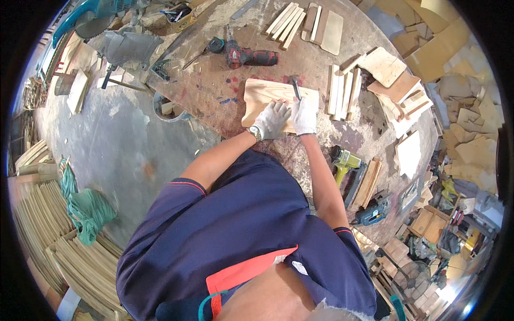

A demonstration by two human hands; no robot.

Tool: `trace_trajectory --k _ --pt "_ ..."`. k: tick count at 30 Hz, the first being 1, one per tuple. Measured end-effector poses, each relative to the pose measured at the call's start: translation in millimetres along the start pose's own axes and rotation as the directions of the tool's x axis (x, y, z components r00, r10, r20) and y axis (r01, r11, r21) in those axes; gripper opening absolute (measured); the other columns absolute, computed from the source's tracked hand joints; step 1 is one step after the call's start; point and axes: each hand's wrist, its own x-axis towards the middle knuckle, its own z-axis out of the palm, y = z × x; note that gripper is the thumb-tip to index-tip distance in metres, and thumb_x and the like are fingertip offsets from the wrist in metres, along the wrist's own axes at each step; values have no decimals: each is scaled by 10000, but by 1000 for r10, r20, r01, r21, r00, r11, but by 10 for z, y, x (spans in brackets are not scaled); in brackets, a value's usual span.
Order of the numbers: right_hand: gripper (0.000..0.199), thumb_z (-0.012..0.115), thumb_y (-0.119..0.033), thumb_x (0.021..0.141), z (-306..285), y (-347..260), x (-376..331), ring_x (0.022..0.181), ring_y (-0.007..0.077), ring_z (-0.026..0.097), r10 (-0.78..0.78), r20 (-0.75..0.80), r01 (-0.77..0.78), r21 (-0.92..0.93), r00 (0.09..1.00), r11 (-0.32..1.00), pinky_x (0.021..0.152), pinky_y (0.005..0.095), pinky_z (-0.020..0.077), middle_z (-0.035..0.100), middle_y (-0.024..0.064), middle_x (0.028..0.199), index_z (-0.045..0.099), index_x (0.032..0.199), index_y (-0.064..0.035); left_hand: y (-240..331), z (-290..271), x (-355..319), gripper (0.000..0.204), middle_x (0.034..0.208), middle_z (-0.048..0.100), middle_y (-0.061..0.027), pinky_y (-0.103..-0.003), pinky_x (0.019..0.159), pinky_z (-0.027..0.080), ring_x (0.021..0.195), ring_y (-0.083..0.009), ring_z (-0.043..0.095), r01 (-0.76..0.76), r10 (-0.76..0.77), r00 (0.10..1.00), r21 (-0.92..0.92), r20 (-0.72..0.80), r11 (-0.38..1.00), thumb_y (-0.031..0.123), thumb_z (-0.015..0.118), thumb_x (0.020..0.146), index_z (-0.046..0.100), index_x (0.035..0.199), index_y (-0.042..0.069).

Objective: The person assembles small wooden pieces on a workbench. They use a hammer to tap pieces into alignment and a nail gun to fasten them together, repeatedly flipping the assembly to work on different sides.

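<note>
A pale wooden board (259,91) with a notched left side lies on the worktable in front of me. My left hand (274,119), in a white work glove, rests flat on its near part with the fingers stretched out. Close beside it, my gloved right hand (305,116) is closed round a dark tool, apparently a small hammer (296,90), whose upper end points away from me over the board. The lower part of that tool is hidden in the glove.
Beyond the board lie a red and black cordless drill (251,56) and a tape measure (216,45). Wooden strips (342,93) and cut boards (383,67) are stacked at the right. A yellow-green power tool (346,161) lies near my right forearm. A circular saw (91,24) stands far left.
</note>
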Motion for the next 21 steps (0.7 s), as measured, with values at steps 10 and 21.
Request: trace_trajectory --k 10,21 --pt "267 557 -287 1008 -246 -647 355 684 404 665 -110 349 104 36 931 994 619 512 510 683 208 786 603 1131 -54 -26 193 88 765 1382 551 -191 -507 1131 359 1332 -377 468 -14 5 979 -44 -202 999 476 695 756 536 1385 71" --pt "289 525 -309 1030 99 -299 93 624 383 634 -139 274 133 41 952 990 575 499 490 635 205 696 615 982 -39 41 64 -42 785 1336 591 -235 -483 1098 356 1283 -369 503 22 -13 994 83 -108 996 547 640 795 595 1302 -51"
